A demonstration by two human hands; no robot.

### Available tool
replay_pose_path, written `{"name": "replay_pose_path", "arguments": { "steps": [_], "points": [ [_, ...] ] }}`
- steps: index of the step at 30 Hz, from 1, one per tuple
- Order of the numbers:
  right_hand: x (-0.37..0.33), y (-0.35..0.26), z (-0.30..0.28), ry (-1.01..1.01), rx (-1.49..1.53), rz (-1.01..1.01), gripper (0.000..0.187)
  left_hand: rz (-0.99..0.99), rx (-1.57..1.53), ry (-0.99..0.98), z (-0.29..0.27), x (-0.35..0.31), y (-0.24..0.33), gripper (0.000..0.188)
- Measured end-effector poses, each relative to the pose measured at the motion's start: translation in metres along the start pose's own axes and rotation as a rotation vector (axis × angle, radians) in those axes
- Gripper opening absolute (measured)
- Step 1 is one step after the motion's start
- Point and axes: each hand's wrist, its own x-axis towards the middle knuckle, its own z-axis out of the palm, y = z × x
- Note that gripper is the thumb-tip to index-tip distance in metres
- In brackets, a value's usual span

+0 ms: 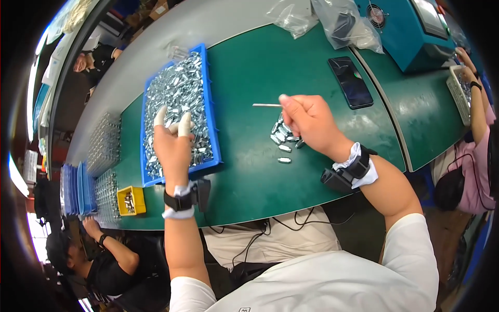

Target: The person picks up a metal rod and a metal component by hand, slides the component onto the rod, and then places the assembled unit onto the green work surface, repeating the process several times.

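My left hand (pixel 174 145) is over a blue tray (pixel 212 130) heaped with small shiny metal fittings (pixel 179 86). White covers sit on some of its fingertips, and the fingers are spread among the parts, with no held piece to be made out. My right hand (pixel 312 122) is closed in a pinch on a thin, pale metal rod (pixel 266 105), which points left across the green table. Just below and beside that hand lies a loose group of several metal fittings (pixel 281 136), partly hidden by the fingers.
A black phone (pixel 351 82) lies at the right. Clear plastic bags (pixel 345 23) and a teal machine (pixel 416 39) stand behind it. Left of the tray are wire racks (pixel 104 143), blue bins (pixel 78 188) and a yellow box (pixel 136 200). Other people sit at both sides.
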Motion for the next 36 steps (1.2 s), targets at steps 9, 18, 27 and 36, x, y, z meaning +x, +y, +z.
{"name": "replay_pose_path", "arguments": {
  "steps": [9, 18, 27, 36],
  "points": [
    [-0.002, -0.002, 0.002, -0.046, 0.088, 0.041, 0.046, 0.621, 0.386, -0.680, 0.071, -0.036, -0.007, 0.024],
    [-0.001, -0.005, 0.001, -0.051, -0.059, -0.009, 0.047, 0.514, 0.329, -0.698, 0.062, -0.021, -0.010, 0.019],
    [-0.003, -0.007, 0.003, -0.090, -0.208, -0.070, 0.046, 0.268, -0.231, -0.501, 0.045, -0.017, -0.019, 0.012],
    [-0.002, -0.011, 0.003, -0.126, -0.262, -0.090, 0.041, 0.237, -0.280, -0.477, 0.042, -0.019, -0.024, 0.014]
  ]
}}
